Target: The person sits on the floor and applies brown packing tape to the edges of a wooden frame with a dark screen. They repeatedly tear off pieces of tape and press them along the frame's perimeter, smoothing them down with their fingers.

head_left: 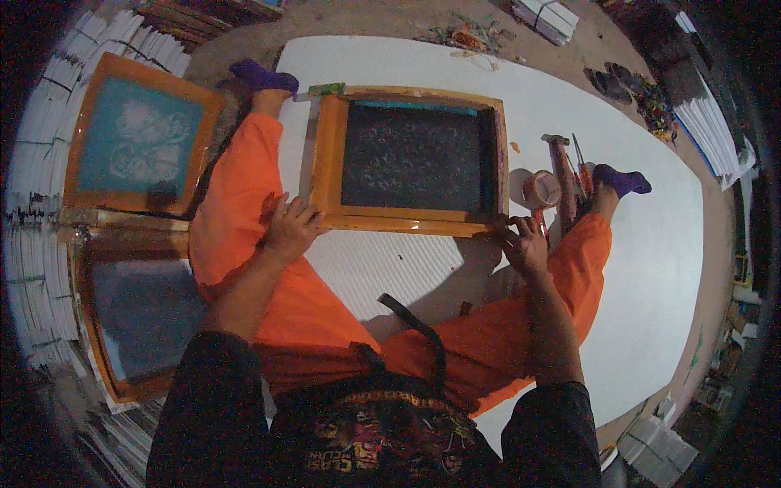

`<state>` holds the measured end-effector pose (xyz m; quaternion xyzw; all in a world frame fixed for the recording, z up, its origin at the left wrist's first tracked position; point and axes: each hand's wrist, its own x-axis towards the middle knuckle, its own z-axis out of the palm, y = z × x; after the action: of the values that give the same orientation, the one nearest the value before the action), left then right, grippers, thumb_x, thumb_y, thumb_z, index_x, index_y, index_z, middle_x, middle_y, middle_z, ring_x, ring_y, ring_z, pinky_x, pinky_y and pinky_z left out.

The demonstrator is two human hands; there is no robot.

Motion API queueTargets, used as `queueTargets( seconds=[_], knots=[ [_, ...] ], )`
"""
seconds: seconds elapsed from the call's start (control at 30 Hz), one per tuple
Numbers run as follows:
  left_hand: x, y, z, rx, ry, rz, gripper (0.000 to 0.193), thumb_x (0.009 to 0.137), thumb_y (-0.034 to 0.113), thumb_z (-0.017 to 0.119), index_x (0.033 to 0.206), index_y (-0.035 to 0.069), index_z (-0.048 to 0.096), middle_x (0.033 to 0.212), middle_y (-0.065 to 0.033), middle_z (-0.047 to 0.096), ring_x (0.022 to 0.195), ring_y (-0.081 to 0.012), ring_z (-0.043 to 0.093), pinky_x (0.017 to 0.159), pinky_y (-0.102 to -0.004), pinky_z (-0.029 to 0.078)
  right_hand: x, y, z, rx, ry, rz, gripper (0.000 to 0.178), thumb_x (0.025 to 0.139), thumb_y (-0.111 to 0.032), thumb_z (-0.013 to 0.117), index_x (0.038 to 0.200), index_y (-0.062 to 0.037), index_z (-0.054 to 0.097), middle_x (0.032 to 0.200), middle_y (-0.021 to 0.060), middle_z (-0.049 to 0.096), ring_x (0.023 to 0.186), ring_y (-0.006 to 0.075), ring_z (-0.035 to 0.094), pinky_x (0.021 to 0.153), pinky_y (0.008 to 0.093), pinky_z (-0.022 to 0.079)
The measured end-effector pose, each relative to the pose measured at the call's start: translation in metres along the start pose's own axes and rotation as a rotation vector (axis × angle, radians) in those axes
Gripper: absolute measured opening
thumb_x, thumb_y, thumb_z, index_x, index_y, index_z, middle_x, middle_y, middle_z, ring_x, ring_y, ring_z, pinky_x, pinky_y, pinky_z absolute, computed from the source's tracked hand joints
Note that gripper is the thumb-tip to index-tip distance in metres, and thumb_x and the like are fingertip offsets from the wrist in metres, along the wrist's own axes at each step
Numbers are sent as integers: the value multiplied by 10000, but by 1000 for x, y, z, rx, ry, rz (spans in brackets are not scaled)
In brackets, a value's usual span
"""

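In the head view, a wooden screen frame (327, 175) sits over the white board (651, 260), between the legs (236, 187). The left hand (290, 228), half-curled, touches its near-left corner, hold unclear; the right hand (527, 246), fingers bent, pinches its near-right corner. Uneven lifting could twist it; swinging rightward could knock the tape roll (530, 192).

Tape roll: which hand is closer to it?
Right. The right hand is on the near side of the tape roll; the left hand is farther away, at the near left corner of the wooden frame.
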<state>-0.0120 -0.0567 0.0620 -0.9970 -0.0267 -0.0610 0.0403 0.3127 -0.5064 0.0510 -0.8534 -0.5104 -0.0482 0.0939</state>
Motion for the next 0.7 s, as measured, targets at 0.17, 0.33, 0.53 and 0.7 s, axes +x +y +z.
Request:
queueTargets(
  seconds=[0.17, 0.33, 0.53, 0.7],
  knots=[
    [-11, 2, 13, 230, 17, 75, 403, 887, 432, 684, 1146, 131, 752, 1165, -47, 689, 1152, -320, 590, 1082, -633, 373, -16, 0, 13, -113, -18, 5, 313, 869, -234, 726, 1177, -286, 727, 1110, 37, 647, 1002, 301, 626, 736, 441, 564],
    [-23, 5, 10, 332, -104, 48, 442, 914, 443, 646, 1196, 115, 741, 1298, -61, 632, 1205, -329, 551, 1091, -630, 361, -22, -14, 0, -118, -101, 72, 348, 890, -250, 698, 1237, -260, 698, 1167, 73, 628, 1073, 304, 591, 812, 471, 548],
    [-4, 20, -39, 171, -396, -11, 589, 915, 463, 654, 1328, 43, 658, 1434, -135, 560, 1398, -381, 421, 1175, -624, 262, -14, -33, 7, -325, -74, 60, 443, 861, -311, 713, 1264, -130, 676, 1240, 105, 620, 1184, 315, 551, 1051, 524, 429],
    [21, 72, -19, -205, -186, -55, 744, 930, 423, 652, 1527, 34, 438, 1619, -151, 371, 1548, -356, 217, 1258, -548, 139, 52, -140, -9, 133, -134, 1, 890, 841, -410, 758, 1571, -94, 359, 1569, 181, 415, 1487, 396, 333, 1236, 555, 220]
  ],
)
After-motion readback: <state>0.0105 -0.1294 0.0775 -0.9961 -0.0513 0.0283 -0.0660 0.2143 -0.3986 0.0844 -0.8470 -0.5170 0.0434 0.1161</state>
